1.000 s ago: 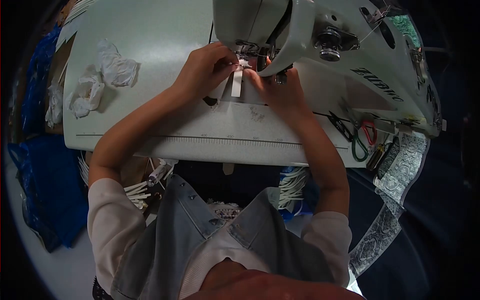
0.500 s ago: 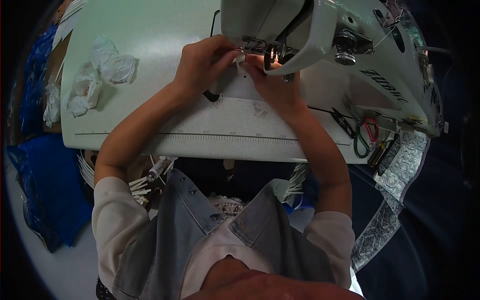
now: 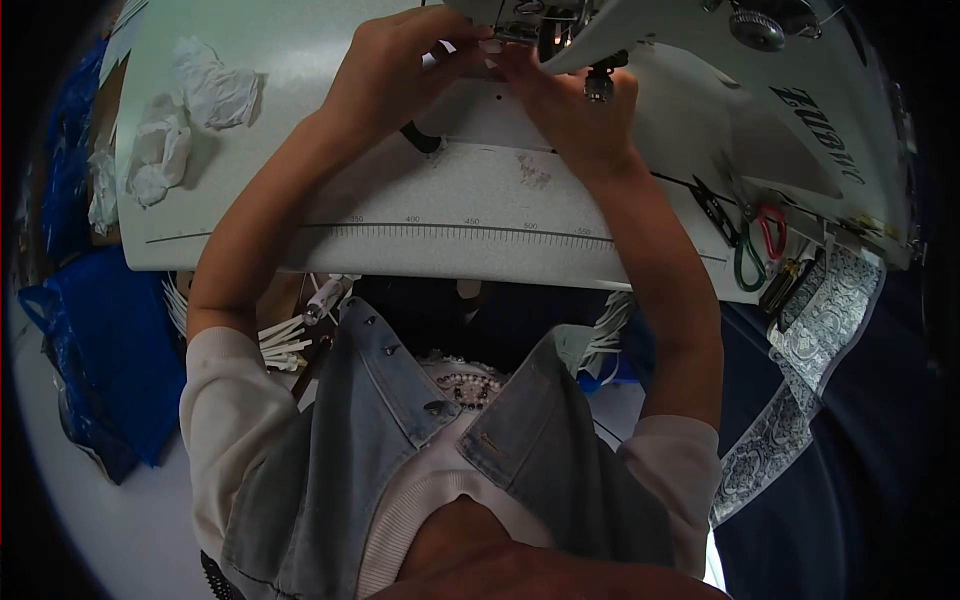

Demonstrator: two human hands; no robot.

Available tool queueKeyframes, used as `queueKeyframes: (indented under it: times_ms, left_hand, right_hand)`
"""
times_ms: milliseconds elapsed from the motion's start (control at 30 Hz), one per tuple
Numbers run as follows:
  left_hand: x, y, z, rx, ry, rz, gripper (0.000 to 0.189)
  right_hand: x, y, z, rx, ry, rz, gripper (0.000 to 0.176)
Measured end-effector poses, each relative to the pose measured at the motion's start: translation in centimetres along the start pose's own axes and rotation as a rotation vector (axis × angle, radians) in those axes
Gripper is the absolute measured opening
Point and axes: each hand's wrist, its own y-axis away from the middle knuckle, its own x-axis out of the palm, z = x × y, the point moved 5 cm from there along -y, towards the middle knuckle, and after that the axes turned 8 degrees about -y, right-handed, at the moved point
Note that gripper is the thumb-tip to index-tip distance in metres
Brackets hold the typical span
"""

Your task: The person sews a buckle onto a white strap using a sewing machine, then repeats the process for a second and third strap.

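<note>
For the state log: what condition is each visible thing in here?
left hand: pinching
small white strip: at the fingertips, mostly hidden
right hand: fingertips by the strip, grip unclear
white sewing machine: light glowing near the needle; running or not, unclear
thin white wads: crumpled
black-and-silver patterned ribbon: folded, hanging
green handle loop: lying flat, blades unclear

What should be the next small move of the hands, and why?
Probably ease the small white strip slightly toward the lit needle area: the left hand and right hand both have fingers at it, close beside that part of the sewing machine.
</note>
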Motion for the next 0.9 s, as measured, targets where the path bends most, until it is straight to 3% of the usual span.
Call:
queueKeyframes:
  times_ms: [67,100,167,267,300,333,633,733,900]
  left_hand:
    - [-0.2,0.1,-0.6,0.090,-0.031,-0.071,0.020]
    - [-0.1,0.2,-0.8,0.119,-0.042,-0.094,0.020]
    - [0.1,0.3,-0.8,0.090,-0.077,-0.113,0.021]
    - [-0.5,-0.1,-2.2,0.197,-0.077,-0.100,0.012]
    - [-0.5,-0.2,-2.1,0.200,-0.081,-0.100,0.012]
    - [-0.4,-0.1,-2.0,0.207,-0.074,-0.108,0.013]
    - [0.0,0.2,-2.8,0.226,-0.026,-0.128,0.013]
    - [0.1,0.4,-2.9,0.217,-0.019,-0.146,0.012]
    - [0.1,0.6,-3.0,0.181,0.007,-0.101,0.012]
  right_hand:
    - [-0.3,-0.1,-0.1,0.036,-0.056,-0.022,0.022]
    - [-0.2,-0.1,0.2,0.049,0.119,0.098,0.016]
    - [-0.4,0.0,0.3,0.057,0.288,0.213,0.020]
    - [-2.3,-0.4,1.3,-0.163,0.227,0.059,0.016]
    - [-2.4,-0.6,1.1,-0.067,0.039,0.170,0.012]
    - [-2.2,-0.5,1.0,0.033,-0.151,0.283,0.022]
    - [-1.7,0.1,2.2,0.096,0.097,0.274,0.008]
    - [-1.9,0.4,2.6,-0.016,0.013,0.301,0.006]
    - [-2.3,0.1,2.5,0.052,0.019,0.348,0.007]
